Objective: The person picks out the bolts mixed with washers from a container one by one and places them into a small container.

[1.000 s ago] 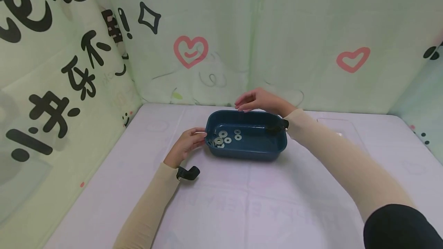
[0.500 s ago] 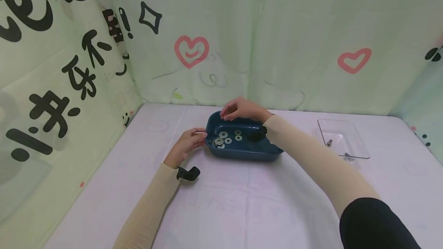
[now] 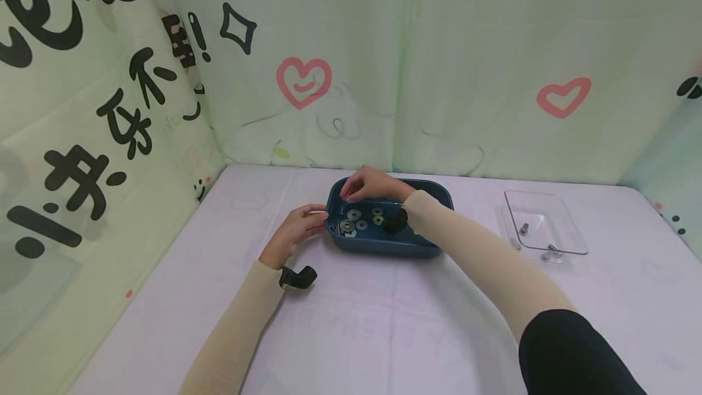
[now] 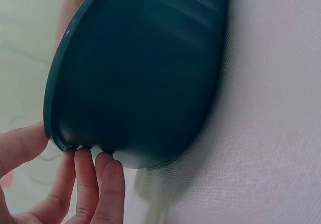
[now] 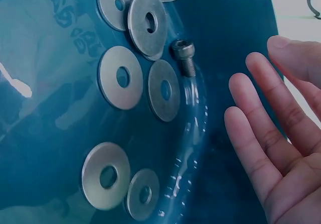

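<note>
A dark blue plastic bin (image 3: 384,247) stands near the back of the table. My left hand (image 3: 296,230) holds its left end, and in the left wrist view the thumb (image 4: 30,142) is at the rim with the fingertips against the outer wall. Over the bin's left half hangs my right hand (image 3: 378,185), its fingers loosely extended and nothing seen in them. Below lie several flat metal washers (image 5: 109,78), some overlapping, and a socket-head screw (image 5: 183,50) by the bin's end wall. Right wrist view shows the fingertips just beside that wall.
To the right stands a clear plastic box (image 3: 540,218), with small metal screws (image 3: 524,229) in it. A white cloth covers the table (image 3: 351,334). Printed pale green curtains (image 3: 466,78) close off the back and sides.
My right hand has moved left and down, from above the bin's back rim to inside its left half. The clear box has come into view from behind the arm. My left hand stays put.
</note>
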Motion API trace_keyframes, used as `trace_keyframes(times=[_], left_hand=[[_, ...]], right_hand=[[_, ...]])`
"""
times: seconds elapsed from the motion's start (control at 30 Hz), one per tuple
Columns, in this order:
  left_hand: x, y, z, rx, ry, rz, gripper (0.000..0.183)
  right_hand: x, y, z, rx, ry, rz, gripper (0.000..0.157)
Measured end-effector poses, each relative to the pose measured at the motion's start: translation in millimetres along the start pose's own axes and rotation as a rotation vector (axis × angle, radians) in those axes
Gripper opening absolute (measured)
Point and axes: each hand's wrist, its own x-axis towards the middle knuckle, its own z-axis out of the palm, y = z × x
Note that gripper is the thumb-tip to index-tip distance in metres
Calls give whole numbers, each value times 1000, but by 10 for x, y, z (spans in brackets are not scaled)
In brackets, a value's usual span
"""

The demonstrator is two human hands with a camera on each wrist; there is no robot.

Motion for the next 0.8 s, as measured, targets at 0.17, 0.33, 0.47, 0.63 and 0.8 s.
trace_keyframes(times=[0.17,0.33,0.47,0.63,0.8], left_hand=[[-5,-14,-2,2,-6,13,40],[-7,-25,1,-3,-27,34,41],[-13,-25,4,-14,-28,42,40],[-11,-23,1,-19,-17,43,39],[-5,-21,-2,-26,-20,48,40]], right_hand=[[36,18,72,11,-21,18,21],[57,56,119,37,-28,102,22],[49,89,127,90,-9,187,23],[47,122,114,148,-33,246,25],[39,109,89,226,-77,348,27]])
